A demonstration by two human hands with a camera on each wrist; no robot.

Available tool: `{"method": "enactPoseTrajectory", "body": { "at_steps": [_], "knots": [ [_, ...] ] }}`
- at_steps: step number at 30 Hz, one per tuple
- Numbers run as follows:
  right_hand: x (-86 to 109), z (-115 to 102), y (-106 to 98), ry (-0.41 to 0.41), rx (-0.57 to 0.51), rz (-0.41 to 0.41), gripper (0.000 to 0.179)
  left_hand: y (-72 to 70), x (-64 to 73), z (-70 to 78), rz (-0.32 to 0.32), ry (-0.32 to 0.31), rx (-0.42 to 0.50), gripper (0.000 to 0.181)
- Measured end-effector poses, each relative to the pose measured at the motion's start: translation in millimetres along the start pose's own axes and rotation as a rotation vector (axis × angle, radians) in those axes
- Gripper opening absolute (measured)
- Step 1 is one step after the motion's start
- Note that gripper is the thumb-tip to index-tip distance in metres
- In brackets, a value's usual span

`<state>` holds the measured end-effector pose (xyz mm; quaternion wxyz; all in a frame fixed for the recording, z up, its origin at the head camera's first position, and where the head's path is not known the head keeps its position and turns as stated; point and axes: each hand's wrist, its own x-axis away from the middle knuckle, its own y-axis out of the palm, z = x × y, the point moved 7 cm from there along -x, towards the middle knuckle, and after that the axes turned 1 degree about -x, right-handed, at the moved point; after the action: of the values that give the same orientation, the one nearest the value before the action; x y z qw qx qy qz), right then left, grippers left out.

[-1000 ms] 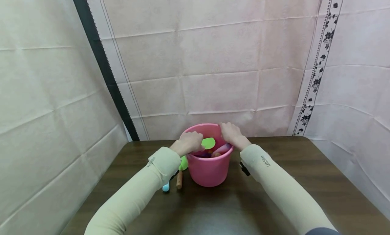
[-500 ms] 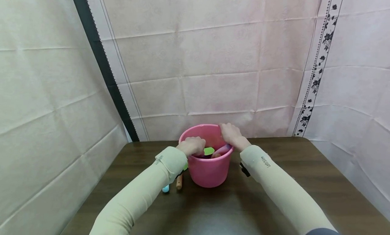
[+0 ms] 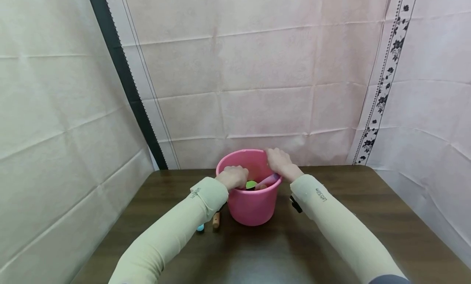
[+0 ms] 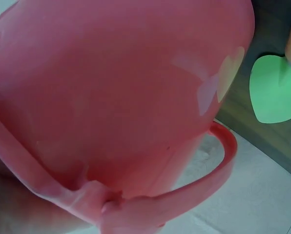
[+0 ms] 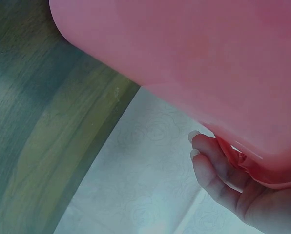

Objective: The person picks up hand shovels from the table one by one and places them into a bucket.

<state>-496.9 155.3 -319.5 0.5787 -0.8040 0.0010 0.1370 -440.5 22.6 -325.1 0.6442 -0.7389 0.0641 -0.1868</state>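
Note:
A pink bucket (image 3: 252,208) stands on the table, holding a light green piece (image 3: 252,185) and a purple-pink rounded item (image 3: 270,180). My left hand (image 3: 235,177) reaches in over its left rim, knuckles up, right beside the green piece. The bucket wall hides those fingertips, so I cannot tell what they hold. At the right rim my right hand (image 3: 280,161) grips the bucket; in the right wrist view its fingers (image 5: 211,170) curl by the rim and handle. A pink handle (image 4: 199,195) loops out from the bucket in the left wrist view.
Left of the bucket, partly under my left forearm, lie a wooden handle (image 3: 216,220) and a light blue tip (image 3: 200,227). The left wrist view shows a green heart-shaped blade (image 4: 272,90) there. Pale cloth (image 3: 265,71) hangs behind the brown table (image 3: 331,206).
My left hand has shifted right and deeper into the bucket. The light green piece beside it has sunk lower inside. My right hand has stayed at the rim.

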Motion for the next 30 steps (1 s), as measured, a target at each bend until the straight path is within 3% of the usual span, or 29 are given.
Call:
{"method": "enactPoseTrajectory", "body": {
  "at_steps": [6, 11, 16, 20, 22, 25, 28, 30],
  "knots": [
    [0.8, -1.2, -3.3, -0.009, -0.007, 0.01, 0.037, -10.2, 0.6, -1.9, 0.07, -0.007, 0.033, 0.021],
    [1.5, -2.6, -1.9, -0.016, -0.006, 0.013, 0.037, -27.5, 4.4, -12.8, 0.241, -0.005, 0.071, 0.027],
    [-0.3, -3.0, 1.6, -0.033, 0.011, 0.011, 0.038, -46.9, 15.9, -46.2, 0.481, -0.034, 0.177, 0.042],
    [-2.3, -2.0, -1.0, -0.036, 0.027, 0.021, 0.037, -49.5, 26.1, -85.0, 0.597, -0.107, 0.229, 0.044],
    [-3.1, -1.5, -3.0, -0.036, 0.031, 0.027, 0.036, -43.8, 29.4, -105.2, 0.611, -0.154, 0.239, 0.044],
    [-3.0, -1.5, -4.4, -0.042, 0.036, 0.032, 0.037, -25.5, 32.2, -132.7, 0.577, -0.227, 0.248, 0.047],
    [-2.4, -1.4, -3.2, -0.049, 0.039, 0.028, 0.037, 3.2, 32.4, -150.6, 0.473, -0.279, 0.236, 0.044],
    [-2.0, -1.3, -2.4, -0.051, 0.04, 0.027, 0.037, 26.7, 31.8, -155.5, 0.369, -0.295, 0.219, 0.04]
  ]
}}
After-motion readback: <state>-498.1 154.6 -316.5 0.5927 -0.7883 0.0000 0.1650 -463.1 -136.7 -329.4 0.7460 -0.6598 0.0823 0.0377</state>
